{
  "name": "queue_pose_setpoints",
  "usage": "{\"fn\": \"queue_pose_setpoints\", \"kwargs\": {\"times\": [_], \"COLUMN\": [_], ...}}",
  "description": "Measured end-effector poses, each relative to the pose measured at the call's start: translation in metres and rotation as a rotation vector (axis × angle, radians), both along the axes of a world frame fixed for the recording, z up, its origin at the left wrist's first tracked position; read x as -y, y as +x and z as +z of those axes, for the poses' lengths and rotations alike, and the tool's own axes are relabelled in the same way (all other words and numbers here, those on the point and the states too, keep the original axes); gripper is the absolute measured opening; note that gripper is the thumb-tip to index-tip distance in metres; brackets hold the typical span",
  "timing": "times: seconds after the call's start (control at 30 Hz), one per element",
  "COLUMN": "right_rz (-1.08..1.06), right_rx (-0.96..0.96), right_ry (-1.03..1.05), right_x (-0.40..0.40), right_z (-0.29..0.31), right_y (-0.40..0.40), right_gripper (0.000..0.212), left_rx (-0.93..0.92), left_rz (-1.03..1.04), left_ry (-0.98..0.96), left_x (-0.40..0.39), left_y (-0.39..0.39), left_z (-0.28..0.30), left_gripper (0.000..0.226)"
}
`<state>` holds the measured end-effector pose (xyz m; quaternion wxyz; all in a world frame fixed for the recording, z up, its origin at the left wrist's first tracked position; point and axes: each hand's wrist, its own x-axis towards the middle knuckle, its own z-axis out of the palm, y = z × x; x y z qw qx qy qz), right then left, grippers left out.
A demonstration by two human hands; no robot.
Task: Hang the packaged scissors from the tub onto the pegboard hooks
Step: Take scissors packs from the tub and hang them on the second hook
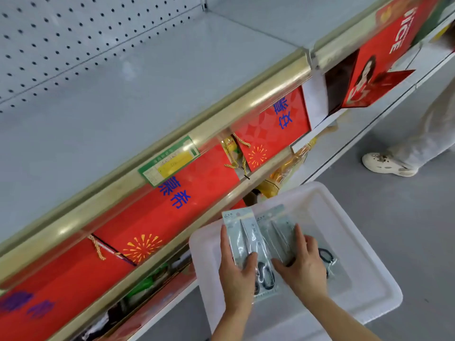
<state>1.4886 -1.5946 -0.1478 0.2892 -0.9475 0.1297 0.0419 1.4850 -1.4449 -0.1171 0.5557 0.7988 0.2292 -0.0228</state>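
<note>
1. The left hand (237, 269) grasps a packaged scissors (248, 244), fingers along the pack's left edge and thumb curled over its front just above the black handles.
2. The right hand (304, 262) pinches a second scissors pack (277, 232), thumb on its front and fingers over its right side; the two packs overlap between the hands.
3. Beneath both hands sits the white plastic tub (364, 274) on the grey floor, and the packs are held over it, low in the tub.
4. Just right of the right hand, black handle loops of a further scissors pack (327, 257) show in the tub.
5. Left of and beyond the left hand run red gift boxes (197, 193) on a lower shelf, with a green price label (170, 161) on the gold shelf edge above them.
6. Far above the hands, the grey pegboard (73, 40) backs a bare shelf.
7. Well beyond the right hand, another person's white clog (386, 163) stands on the floor.
</note>
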Motion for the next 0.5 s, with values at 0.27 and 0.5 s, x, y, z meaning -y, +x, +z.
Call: {"fn": "queue_pose_setpoints", "kwargs": {"times": [0.27,0.5], "right_rz": [-0.037,0.057], "right_rx": [0.244,0.466], "right_ry": [0.229,0.266], "right_x": [-0.043,-0.093], "right_z": [0.142,0.279], "right_y": [0.023,0.041], "right_gripper": [0.108,0.112], "left_rx": [0.331,0.601], "left_rz": [0.104,0.240], "left_ry": [-0.092,-0.027], "left_x": [-0.033,-0.083], "left_y": [0.004,0.011], "left_z": [0.129,0.251], "left_gripper": [0.091,0.095]}}
